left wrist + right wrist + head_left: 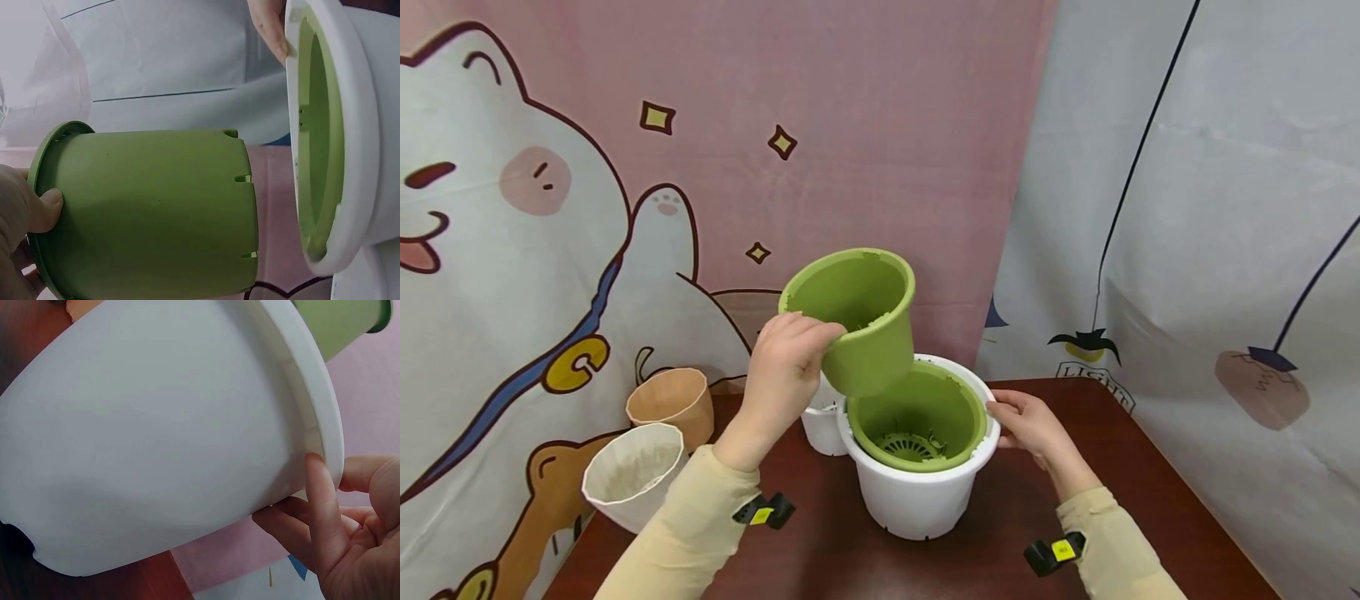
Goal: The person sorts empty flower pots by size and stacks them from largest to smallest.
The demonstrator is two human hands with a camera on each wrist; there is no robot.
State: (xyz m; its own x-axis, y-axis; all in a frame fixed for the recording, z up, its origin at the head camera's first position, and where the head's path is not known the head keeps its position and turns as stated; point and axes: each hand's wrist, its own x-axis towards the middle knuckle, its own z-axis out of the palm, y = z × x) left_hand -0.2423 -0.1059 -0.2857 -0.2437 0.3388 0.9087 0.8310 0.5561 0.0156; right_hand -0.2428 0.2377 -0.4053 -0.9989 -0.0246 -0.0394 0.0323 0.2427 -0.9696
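My left hand [786,354] grips the rim of a green plastic flowerpot [876,358], its thumb on the outer wall in the left wrist view. That pot is held up, tilted, above and left of a large white flowerpot [913,500]. Inside the white pot sits a second green flowerpot [883,429] with a slotted bottom. With thumb and fingers, my right hand [1030,425] holds the white pot's rim at its right side. The right wrist view shows the fingers [322,506] under the rim, against the white wall.
Behind the large pot, partly hidden, stands a smaller white pot [825,429]. A peach faceted pot [681,408] and a cream faceted pot [636,500] stand at the left of the dark red table [805,542]. Printed cloth [910,125] hangs behind and on the right.
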